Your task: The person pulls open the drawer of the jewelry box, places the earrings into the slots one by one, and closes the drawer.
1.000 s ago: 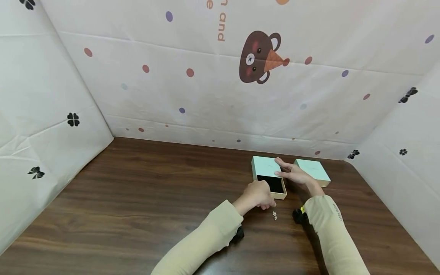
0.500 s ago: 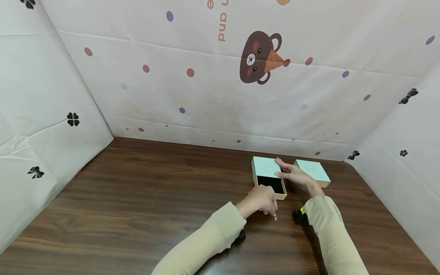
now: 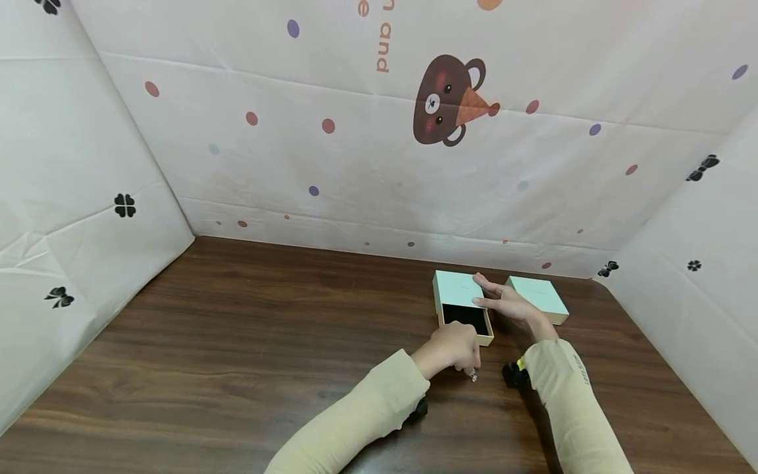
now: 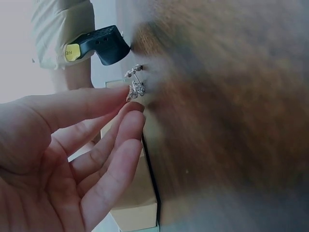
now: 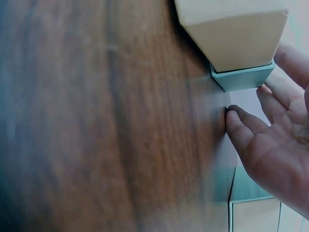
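My left hand (image 3: 454,345) is low over the table, just in front of a small jewellery box (image 3: 454,286). Its thumb and forefinger pinch a sparkling stud earring (image 4: 137,89); a second glittering cluster (image 4: 133,71) shows just beyond, with a thin post between the two. The box has a mint sleeve and a cream drawer (image 3: 484,340) pulled partway toward me, with black lining inside. Against the sleeve's right side rests my right hand (image 3: 510,305), fingers extended and thumb apart, fingertips at the top edge.
A second mint-topped box (image 3: 537,295), shut, stands to the right, behind the right wrist. Dark wood table (image 3: 237,342) runs up to a white printed cloth (image 3: 331,164) at the back and sides. A black wrist camera (image 3: 514,374) hangs under the right cuff.
My left hand has moved slightly toward me from the drawer's front, down to the earrings on the table, and its fingertips now pinch one. The right hand stays on the box.
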Tool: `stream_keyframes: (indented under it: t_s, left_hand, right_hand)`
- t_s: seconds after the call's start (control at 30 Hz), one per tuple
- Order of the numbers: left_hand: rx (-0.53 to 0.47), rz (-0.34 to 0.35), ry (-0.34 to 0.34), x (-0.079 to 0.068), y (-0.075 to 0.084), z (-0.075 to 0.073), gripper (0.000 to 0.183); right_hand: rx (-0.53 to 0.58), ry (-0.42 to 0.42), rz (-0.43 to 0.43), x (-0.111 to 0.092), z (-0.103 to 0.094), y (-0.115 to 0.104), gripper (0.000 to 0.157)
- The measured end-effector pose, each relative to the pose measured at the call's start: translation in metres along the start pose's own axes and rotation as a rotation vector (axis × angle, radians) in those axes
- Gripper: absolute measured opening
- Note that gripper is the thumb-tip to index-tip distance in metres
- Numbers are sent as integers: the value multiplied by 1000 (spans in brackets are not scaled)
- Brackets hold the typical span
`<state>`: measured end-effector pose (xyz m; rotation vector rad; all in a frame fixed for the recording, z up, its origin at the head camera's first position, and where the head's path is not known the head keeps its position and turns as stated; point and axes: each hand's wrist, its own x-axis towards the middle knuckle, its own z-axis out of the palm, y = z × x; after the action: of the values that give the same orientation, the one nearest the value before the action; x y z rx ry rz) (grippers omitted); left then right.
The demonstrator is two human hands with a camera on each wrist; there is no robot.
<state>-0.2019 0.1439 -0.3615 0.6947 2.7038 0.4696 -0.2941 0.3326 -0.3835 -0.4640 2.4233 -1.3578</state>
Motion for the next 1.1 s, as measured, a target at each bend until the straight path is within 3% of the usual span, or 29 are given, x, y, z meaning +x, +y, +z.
stream_keyframes:
  t_s: [0.5, 0.87, 1.1]
  left_hand:
    - [114, 2, 40, 3, 6, 2, 22]
    - [55, 39, 55, 0, 4, 1, 26]
    - [-34, 55, 36, 1, 0, 2, 15]
  right_hand:
    - [3, 5, 2, 0, -1, 1, 70]
    - [1, 3, 0, 0, 0, 2, 70]
    - [1, 2, 0, -1, 1, 2, 69]
